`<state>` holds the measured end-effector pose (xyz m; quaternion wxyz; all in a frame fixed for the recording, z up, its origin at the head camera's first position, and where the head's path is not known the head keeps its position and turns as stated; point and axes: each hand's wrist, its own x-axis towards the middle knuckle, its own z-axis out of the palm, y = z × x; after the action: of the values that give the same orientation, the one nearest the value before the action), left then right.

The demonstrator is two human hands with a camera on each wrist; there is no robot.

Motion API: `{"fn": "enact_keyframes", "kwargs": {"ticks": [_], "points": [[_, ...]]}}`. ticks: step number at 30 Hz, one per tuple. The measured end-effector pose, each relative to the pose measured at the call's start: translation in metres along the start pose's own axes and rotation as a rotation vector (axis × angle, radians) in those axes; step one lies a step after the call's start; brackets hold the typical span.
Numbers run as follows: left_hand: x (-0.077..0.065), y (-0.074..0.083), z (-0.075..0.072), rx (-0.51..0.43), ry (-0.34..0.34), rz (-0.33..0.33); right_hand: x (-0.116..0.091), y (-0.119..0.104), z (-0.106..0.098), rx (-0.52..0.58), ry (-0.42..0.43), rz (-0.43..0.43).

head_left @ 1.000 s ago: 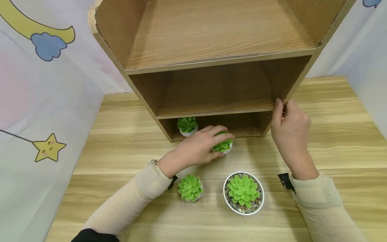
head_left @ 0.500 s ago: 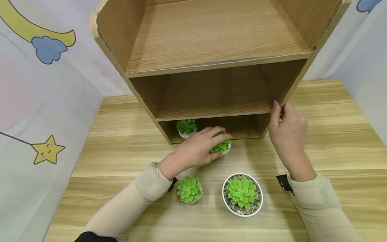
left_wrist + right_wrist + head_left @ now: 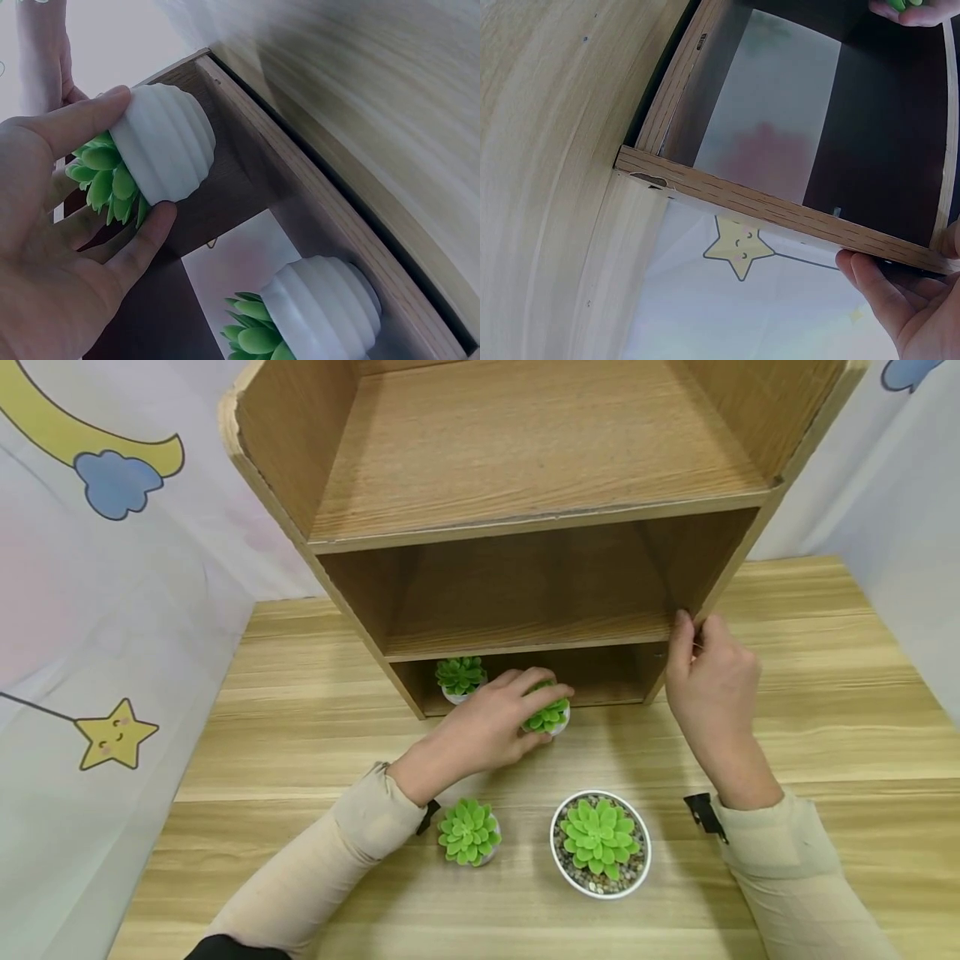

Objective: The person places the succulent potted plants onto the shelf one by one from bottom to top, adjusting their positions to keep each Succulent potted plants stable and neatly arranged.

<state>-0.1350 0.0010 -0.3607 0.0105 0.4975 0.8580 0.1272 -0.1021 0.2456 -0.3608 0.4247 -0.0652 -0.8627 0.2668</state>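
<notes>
My left hand [image 3: 487, 722] holds a small potted succulent [image 3: 551, 716] by its pot, right in front of the bottom compartment of a wooden shelf unit [image 3: 525, 647]. In the left wrist view the white ribbed pot [image 3: 166, 142] is pinched between thumb and fingertips, its green leaves toward the palm. A matching small succulent [image 3: 460, 675] stands inside the compartment at the left. My right hand [image 3: 712, 689] grips the unit's right side panel near the middle board; in the right wrist view its fingers [image 3: 877, 285] lie along the panel's outer face.
On the wood-grain table [image 3: 300, 710] nearer me stand another small succulent [image 3: 468, 833] and a larger one [image 3: 600, 837] in a white bowl with pebbles. The unit's side panels and boards bound the compartments. Printed cloth [image 3: 82, 610] hangs behind and to the left.
The head view has shifted slightly. Both hands keep their holds, and the succulents stay in nearly the same places.
</notes>
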Motion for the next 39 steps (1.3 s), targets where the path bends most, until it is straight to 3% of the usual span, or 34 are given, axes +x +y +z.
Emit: {"fn": "enact_keyframes", "kwargs": {"ticks": [17, 39], "points": [[-0.0002, -0.0025, -0.0019, 0.024, 0.054, -0.035, 0.0031, -0.0024, 0.0001, 0.008, -0.011, -0.007], [0.003, -0.0058, -0.0011, 0.041, 0.037, -0.067, 0.0013, -0.0006, -0.002, 0.029, -0.024, -0.013]]}}
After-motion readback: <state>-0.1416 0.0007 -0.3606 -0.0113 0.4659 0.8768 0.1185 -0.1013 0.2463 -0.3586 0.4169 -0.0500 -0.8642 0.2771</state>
